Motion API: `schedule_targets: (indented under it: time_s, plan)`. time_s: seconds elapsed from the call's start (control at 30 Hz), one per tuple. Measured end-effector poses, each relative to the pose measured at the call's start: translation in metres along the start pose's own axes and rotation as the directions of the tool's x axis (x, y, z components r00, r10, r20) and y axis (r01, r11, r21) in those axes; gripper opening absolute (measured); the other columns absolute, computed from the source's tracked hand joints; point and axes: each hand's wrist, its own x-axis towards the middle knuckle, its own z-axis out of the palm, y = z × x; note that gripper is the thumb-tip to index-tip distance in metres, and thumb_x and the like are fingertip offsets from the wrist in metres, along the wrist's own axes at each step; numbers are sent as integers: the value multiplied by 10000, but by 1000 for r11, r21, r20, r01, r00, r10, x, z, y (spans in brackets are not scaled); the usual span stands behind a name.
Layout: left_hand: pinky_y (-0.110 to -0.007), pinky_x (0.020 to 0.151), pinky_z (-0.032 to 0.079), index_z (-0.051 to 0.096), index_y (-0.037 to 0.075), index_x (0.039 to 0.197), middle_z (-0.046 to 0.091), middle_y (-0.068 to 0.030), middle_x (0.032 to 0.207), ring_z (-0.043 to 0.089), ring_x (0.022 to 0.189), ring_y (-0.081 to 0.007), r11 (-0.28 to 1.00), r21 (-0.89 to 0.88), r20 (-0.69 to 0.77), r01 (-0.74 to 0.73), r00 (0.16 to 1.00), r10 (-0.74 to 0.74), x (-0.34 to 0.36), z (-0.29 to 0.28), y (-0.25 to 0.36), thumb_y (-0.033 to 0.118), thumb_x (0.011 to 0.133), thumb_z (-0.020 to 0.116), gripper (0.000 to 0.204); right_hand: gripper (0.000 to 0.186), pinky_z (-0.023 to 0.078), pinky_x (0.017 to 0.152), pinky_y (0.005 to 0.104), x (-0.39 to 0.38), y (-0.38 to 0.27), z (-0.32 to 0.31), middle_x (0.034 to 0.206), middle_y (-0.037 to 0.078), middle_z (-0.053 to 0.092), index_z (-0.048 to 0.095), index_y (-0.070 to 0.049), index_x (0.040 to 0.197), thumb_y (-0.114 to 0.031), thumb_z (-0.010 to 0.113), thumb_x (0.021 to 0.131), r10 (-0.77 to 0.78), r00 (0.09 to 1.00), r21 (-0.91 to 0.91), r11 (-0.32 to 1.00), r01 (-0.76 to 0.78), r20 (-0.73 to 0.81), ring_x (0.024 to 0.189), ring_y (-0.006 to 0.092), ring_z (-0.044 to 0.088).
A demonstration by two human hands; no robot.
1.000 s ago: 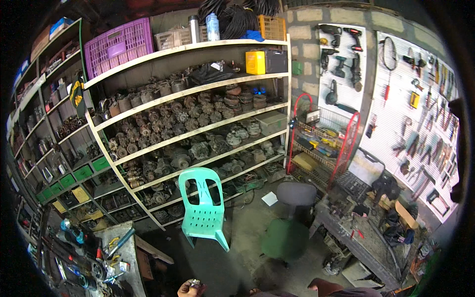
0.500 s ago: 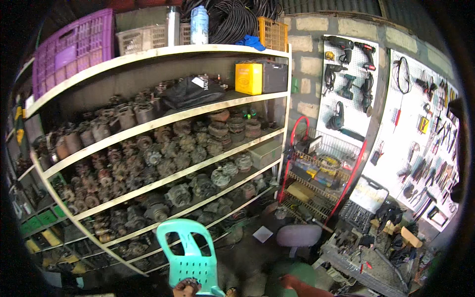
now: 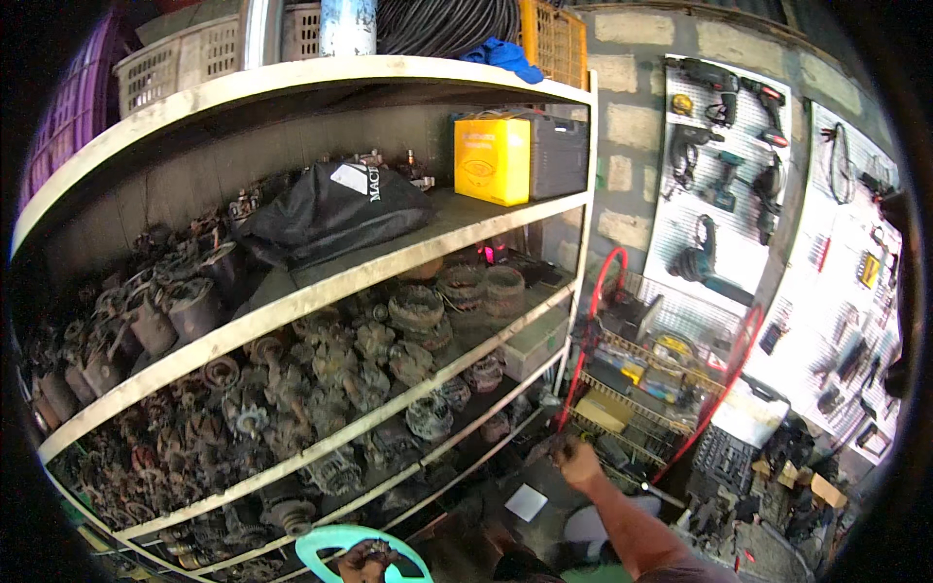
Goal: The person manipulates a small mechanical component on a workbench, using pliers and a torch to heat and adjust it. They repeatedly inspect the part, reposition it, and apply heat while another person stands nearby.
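Note:
My left hand (image 3: 365, 562) is at the lower edge, over the top of the teal plastic chair (image 3: 321, 540). Its fingers are curled around something small and dark that I cannot make out. My right forearm stretches up from the lower right. My right hand (image 3: 577, 461) hovers between the end of the shelf rack (image 3: 575, 330) and the red-framed wire rack (image 3: 583, 364). Blur hides how its fingers are set. A pale square sheet (image 3: 526, 502) lies on the floor below that hand.
Grimy metal parts (image 3: 292, 379) crowd the shelves. A black bag (image 3: 335, 209) and a yellow box (image 3: 493, 160) sit on an upper shelf. Power tools hang on a white pegboard (image 3: 700, 233). Tools and clutter (image 3: 777, 476) fill the lower right.
My right arm has risen from the lower edge toward the wire rack. The view has shifted closer to the shelves, and the chair now sits lower in it. My left hand stays by the chair.

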Motion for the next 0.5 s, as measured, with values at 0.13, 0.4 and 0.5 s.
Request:
schedule_targets:
  time_s: [0.13,0.4,0.5]
  plan:
    - [-358,782,479,680,-17,974,670,-30,961,544,838,-172,967,235,-54,-102,992,118,33,39,-24,189,988,770,224,273,568,877,527,215,-35,-22,1056,326,733,726,10,1159,-177,720,959,-22,992,-51,999,16,-120,1029,494,725]
    - [-342,866,556,717,-21,1185,738,-56,1064,662,955,-173,890,409,-133,-203,951,278,136,143,-26,306,1012,764,373,392,586,917,504,626,-1,35,1022,249,769,731,8,1195,-324,706,988,-595,800,-420,747,515,-78,1045,444,738]
    - [-336,873,550,713,-13,1168,727,-47,1058,653,964,-167,838,475,-105,-267,929,355,151,170,-19,376,994,785,432,424,587,901,499,695,20,49,985,225,776,725,20,1211,-338,711,985,-601,793,-542,637,548,97,1040,409,749]
